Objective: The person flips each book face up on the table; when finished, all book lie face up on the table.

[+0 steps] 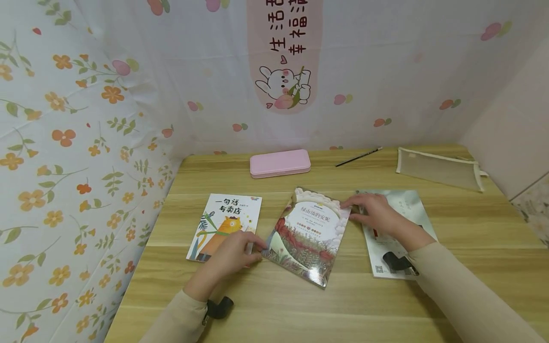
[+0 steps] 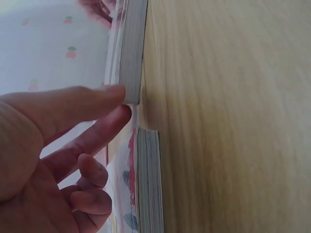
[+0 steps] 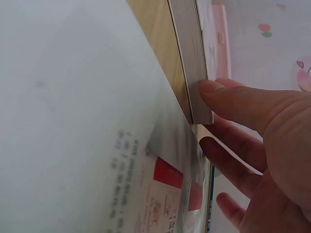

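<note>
A paperback book with a flowery garden cover [image 1: 308, 238] lies turned at a slant in the middle of the wooden table. At its lower left corner, my left hand [image 1: 236, 252] pinches it between thumb and index finger, the other fingers curled loosely. My right hand [image 1: 379, 215] grips the upper right corner, thumb against the page edge [image 3: 190, 58]. Beneath the left hand lies a white book with an orange cat [image 1: 231, 224], partly covered by that hand. Under the right hand and wrist is a pale grey-green book [image 1: 409, 202].
At the back of the table stand a pink pencil case [image 1: 280, 163], a dark pencil [image 1: 358, 156] and a cream mesh zip pouch [image 1: 439, 169]. Patterned cloth [image 1: 206, 76] hangs behind the table and along its left side.
</note>
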Motion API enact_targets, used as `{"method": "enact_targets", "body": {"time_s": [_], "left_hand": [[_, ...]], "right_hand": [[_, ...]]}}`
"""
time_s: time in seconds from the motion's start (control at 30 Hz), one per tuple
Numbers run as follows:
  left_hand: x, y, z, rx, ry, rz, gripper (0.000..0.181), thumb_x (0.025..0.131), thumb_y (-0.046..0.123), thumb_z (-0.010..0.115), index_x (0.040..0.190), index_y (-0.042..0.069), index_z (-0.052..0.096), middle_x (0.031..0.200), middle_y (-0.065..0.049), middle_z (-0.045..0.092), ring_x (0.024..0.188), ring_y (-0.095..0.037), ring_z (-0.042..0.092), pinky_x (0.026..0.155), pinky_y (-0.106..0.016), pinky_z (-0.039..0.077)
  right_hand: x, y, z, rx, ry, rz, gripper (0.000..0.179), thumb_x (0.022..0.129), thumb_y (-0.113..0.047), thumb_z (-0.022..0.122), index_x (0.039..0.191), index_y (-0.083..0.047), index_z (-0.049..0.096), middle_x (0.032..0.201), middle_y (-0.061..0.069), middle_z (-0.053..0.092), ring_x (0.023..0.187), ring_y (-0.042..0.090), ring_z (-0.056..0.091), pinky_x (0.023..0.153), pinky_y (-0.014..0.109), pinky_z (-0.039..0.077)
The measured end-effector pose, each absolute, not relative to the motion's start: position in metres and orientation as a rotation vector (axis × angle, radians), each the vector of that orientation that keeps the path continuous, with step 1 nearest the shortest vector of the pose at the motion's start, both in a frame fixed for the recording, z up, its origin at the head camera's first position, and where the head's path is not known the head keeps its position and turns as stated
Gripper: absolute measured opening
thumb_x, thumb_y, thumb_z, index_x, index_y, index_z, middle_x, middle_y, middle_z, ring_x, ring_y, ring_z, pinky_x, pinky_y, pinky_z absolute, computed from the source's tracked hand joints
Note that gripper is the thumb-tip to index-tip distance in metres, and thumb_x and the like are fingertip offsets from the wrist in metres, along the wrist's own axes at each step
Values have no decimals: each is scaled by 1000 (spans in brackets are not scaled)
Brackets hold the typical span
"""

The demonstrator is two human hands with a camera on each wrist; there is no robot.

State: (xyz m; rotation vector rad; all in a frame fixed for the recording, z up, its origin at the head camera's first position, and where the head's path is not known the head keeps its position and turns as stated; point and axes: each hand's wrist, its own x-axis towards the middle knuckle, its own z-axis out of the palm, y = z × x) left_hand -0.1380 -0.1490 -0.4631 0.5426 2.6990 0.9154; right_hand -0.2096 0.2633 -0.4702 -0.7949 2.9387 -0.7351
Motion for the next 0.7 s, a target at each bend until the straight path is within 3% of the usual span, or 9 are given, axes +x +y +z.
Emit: {"method": "enact_targets", "body": {"time_s": [0.2, 0.5, 0.7], "left_hand": [[-137, -146, -464, 639, 2651, 939, 15, 86, 13, 83, 98, 21, 81, 89, 10, 73, 60, -4, 47, 58, -24, 43], [-133, -137, -463, 704, 2571, 972, 16, 85, 13, 84, 98, 19, 79, 84, 13, 71, 81, -8, 61, 76, -26, 47], [-132, -132, -461, 724, 2492, 967, 17, 84, 14, 85, 99, 19, 78, 79, 14, 68, 77, -4, 60, 75, -24, 50]], "right_hand": [[-220, 260, -470, -776, 2936, -736, 32, 89, -14, 81, 121, -20, 77, 124, 7, 75, 114, 35, 68, 103, 72, 34], [-236, 255, -472, -773, 2921, -742, 30, 92, -14, 79, 121, -21, 77, 126, 8, 74, 120, 35, 66, 107, 66, 39], [-242, 248, -472, -745, 2899, -757, 31, 93, -12, 77, 123, -21, 76, 128, 9, 73, 124, 37, 63, 109, 65, 40]]}}
